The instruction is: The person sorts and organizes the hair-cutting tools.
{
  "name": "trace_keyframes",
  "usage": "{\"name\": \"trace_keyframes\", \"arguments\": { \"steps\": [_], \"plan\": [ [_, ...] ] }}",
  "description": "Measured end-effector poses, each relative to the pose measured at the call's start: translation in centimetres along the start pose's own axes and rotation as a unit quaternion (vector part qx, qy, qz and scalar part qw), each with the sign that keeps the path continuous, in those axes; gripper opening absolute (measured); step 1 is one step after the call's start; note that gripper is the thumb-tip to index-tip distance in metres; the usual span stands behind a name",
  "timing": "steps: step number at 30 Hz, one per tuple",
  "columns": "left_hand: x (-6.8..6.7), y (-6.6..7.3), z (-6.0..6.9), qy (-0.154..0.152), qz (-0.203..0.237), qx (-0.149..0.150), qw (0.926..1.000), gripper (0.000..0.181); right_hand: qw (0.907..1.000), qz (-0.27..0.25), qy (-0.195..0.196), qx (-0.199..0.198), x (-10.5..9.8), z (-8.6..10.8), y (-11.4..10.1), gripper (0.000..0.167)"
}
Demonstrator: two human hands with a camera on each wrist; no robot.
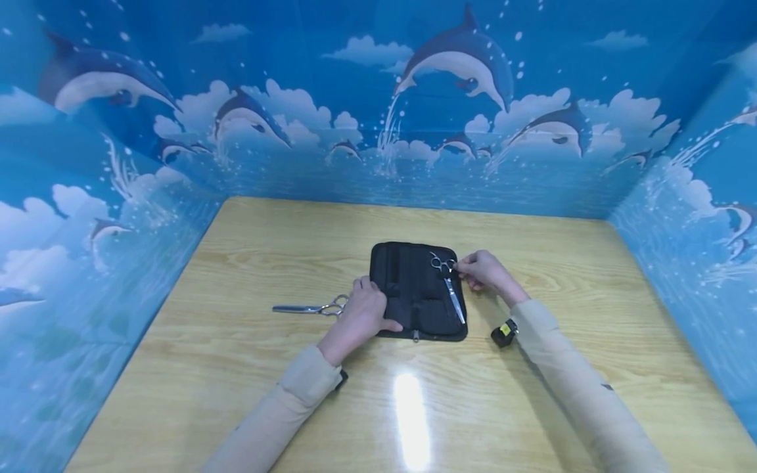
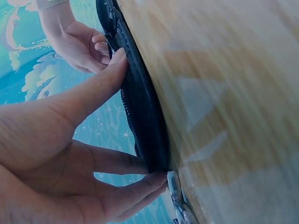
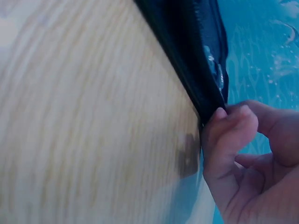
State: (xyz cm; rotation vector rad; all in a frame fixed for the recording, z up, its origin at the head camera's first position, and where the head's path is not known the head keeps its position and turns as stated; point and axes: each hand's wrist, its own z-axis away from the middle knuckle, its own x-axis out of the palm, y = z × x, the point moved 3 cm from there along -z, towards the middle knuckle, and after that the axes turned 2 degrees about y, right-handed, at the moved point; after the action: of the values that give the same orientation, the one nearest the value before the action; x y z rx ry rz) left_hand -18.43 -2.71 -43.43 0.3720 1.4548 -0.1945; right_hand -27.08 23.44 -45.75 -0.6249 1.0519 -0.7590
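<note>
A black zip case (image 1: 416, 315) lies opened out on the table. Inside its right half is a pair of scissors (image 1: 454, 301), finger rings toward the back. My left hand (image 1: 362, 310) holds the case's front-left corner, the thumb at the front edge and the fingers along the left side. At the back right, my right hand (image 1: 481, 269) pinches the case's edge beside the scissors' rings; in the right wrist view its fingers (image 3: 231, 135) are curled at that rim. A second pair of scissors (image 1: 301, 309), resembling thinning shears, lies left of the case, its rings partly behind my left hand.
A small black object with a yellow label (image 1: 504, 333) sits by the right sleeve. The wooden table (image 1: 284, 249) is bordered by blue dolphin-print sheets (image 1: 367, 98) at the back and both sides. A zip pull (image 1: 416, 336) hangs at the case's front edge.
</note>
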Motion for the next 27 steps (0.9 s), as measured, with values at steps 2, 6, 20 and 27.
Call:
{"name": "trace_keyframes", "arguments": {
  "steps": [2, 6, 20, 27],
  "plan": [
    [-0.1, 0.0, 0.1, -0.003, 0.004, -0.003, 1.0, 0.09, 0.9999, -0.012, -0.008, 0.005, 0.0, 0.1, 0.1, 0.027],
    [-0.1, -0.1, 0.2, -0.007, 0.012, -0.01, 0.9999, 0.092, 0.9995, -0.026, -0.018, 0.002, 0.3, 0.6, 0.2, 0.029],
    [-1.0, -3.0, 0.0, -0.008, 0.131, -0.024, 0.9911, 0.079, 0.9989, -0.006, 0.003, -0.046, 0.5, 2.8, 0.1, 0.044],
    [-3.4, -9.0, 2.1, 0.013, 0.157, 0.005, 0.9875, 0.017, 0.9982, 0.029, 0.005, -0.052, 0.8, 4.4, 0.3, 0.046]
  ]
}}
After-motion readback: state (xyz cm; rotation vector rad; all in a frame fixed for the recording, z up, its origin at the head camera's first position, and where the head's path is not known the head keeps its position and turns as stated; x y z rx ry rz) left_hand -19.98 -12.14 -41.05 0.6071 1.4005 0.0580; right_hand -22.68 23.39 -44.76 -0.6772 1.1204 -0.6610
